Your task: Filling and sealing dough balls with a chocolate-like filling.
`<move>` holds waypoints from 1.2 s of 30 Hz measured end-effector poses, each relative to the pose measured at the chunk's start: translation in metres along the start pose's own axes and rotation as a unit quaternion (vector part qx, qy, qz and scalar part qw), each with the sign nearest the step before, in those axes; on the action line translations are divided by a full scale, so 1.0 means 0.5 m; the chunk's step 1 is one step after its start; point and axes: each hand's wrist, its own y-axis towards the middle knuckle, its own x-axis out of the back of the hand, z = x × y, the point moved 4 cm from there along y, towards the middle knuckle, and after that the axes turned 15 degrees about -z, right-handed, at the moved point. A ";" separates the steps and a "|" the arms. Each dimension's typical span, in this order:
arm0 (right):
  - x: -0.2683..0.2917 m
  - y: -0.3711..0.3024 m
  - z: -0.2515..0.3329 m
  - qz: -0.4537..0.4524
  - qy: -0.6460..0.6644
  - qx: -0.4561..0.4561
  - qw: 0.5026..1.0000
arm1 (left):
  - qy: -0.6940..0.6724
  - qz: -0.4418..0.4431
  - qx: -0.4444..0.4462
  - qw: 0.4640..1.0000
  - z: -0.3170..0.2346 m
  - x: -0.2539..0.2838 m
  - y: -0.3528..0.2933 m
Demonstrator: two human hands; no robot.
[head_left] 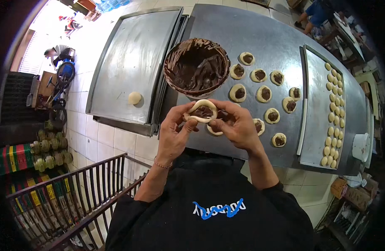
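Between my two hands is a round of dough (204,103) with dark brown chocolate filling in its middle, lifted over the near edge of the metal table. My left hand (175,123) pinches its left side, and my right hand (236,123) pinches its right side; the edges curl up around the filling. Just beyond my hands stands a bucket (175,85) smeared with chocolate spread. To the right, several flat dough rounds (264,94) topped with chocolate lie on the table (242,33). One smooth closed dough ball (134,98) sits on the left tray.
A stack of metal trays (129,50) stands at the left. Another tray (311,125) at the right bears rows of small dough pieces (335,121). A white container (360,146) sits at the far right edge. Dark metal railings (96,184) are at lower left. Other people are in the background.
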 end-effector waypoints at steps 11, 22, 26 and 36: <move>-0.221 0.088 0.082 0.005 -0.425 0.323 0.846 | 0.303 0.019 -0.290 0.907 -0.132 0.134 0.057; -0.534 0.168 0.008 -0.039 -0.377 0.276 0.883 | -0.110 -0.120 -0.179 0.970 -0.139 0.471 0.171; -0.571 0.198 0.027 -0.104 -0.399 0.307 0.858 | -0.097 -0.068 -0.279 0.953 -0.186 0.463 0.219; -0.531 0.213 0.033 -0.134 -0.363 0.254 0.886 | -0.249 -0.003 -0.003 0.969 -0.099 0.449 0.233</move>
